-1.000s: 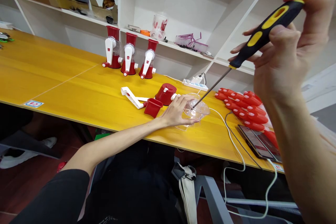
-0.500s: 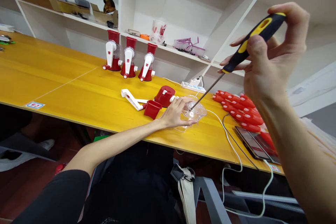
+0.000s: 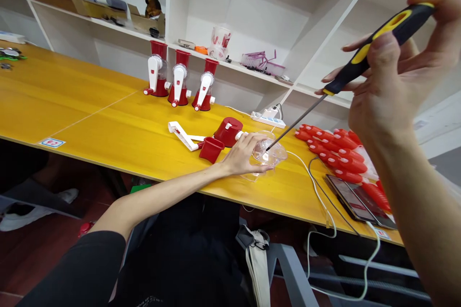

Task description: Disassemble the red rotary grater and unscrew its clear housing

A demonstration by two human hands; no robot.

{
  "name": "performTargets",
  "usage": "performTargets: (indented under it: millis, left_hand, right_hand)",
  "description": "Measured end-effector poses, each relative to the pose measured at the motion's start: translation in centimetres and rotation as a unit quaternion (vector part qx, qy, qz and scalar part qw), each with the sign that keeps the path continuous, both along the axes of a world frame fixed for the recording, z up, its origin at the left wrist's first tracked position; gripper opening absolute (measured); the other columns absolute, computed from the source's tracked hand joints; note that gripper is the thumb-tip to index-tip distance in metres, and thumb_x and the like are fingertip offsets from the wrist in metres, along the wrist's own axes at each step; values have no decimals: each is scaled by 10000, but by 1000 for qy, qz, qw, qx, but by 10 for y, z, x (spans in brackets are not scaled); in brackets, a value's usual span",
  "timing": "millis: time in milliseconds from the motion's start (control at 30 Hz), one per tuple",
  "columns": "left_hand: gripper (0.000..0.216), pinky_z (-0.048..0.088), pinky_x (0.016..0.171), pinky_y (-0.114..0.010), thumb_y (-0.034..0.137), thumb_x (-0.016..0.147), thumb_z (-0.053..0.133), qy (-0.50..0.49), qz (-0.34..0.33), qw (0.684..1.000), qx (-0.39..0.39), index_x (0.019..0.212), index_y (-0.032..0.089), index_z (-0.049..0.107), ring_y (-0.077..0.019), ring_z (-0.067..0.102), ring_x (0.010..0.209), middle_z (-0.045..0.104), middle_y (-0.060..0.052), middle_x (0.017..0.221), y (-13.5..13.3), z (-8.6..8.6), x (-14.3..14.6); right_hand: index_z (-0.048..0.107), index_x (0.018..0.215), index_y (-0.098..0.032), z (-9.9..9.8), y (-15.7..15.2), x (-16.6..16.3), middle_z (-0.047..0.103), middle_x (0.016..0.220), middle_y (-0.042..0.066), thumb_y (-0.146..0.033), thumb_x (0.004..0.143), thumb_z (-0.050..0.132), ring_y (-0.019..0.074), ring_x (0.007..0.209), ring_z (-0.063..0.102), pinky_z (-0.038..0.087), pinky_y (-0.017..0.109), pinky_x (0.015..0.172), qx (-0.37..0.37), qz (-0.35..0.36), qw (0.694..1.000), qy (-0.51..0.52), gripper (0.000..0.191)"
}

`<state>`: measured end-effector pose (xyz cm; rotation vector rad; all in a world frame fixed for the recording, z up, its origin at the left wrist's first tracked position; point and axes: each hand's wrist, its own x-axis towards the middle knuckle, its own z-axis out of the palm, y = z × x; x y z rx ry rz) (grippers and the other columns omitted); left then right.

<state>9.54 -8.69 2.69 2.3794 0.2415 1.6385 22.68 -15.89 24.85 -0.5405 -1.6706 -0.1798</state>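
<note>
My left hand [image 3: 247,154] grips a clear plastic housing [image 3: 276,156] against the tabletop, fingers round its near side. In my right hand [image 3: 392,67], raised at the upper right, is a black-and-yellow screwdriver [image 3: 367,53] held by its handle. Its long shaft slants down to the left, and the tip reaches the clear housing; whether it sits in a screw is too small to see. Just left of the housing lie a red base [image 3: 228,131], a red hopper [image 3: 212,149] and a white crank handle [image 3: 183,137].
Three assembled red-and-white rotary graters [image 3: 179,79] stand at the table's back. A white power strip [image 3: 268,118] lies behind the housing. To the right are a heap of red plastic parts [image 3: 334,151], a phone [image 3: 349,199] and a white cable [image 3: 320,196]. Shelves [image 3: 230,60] rise behind.
My right hand has shifted up and right in view, the screwdriver tilting flatter while its tip stays at the housing. My left hand keeps its grip. The whole view has shifted slightly.
</note>
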Motion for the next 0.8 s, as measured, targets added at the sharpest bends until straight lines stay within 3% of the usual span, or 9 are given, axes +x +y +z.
performTargets:
  millis: [167, 400, 800]
  left_hand:
    - [773, 424, 1089, -531, 644, 766, 714, 31, 8, 999, -28, 1340, 200, 449, -326, 540, 1247, 580, -145, 1344, -1, 1, -1]
    - [776, 446, 1085, -513, 640, 771, 718, 25, 1, 1000, -18, 1339, 190, 441, -306, 545, 1235, 582, -133, 1343, -1, 0, -2]
    - [772, 446, 1077, -528, 651, 767, 716, 21, 0, 1000, -22, 1336, 206, 443, -312, 538, 1246, 579, -127, 1352, 0, 0, -1]
  right_hand:
    - [604, 1129, -360, -2, 1, -4, 468, 1228, -47, -406, 860, 671, 82, 891, 697, 588, 159, 477, 12, -6, 1000, -9, 281]
    - [565, 1143, -312, -6, 2, -7, 505, 1142, -18, -444, 825, 702, 101, 900, 704, 589, 167, 466, -41, -6, 999, 10, 371]
    - [613, 1162, -397, -8, -9, -16, 467, 1204, -42, -424, 898, 626, 82, 942, 700, 626, 154, 574, 4, -26, 999, -35, 265]
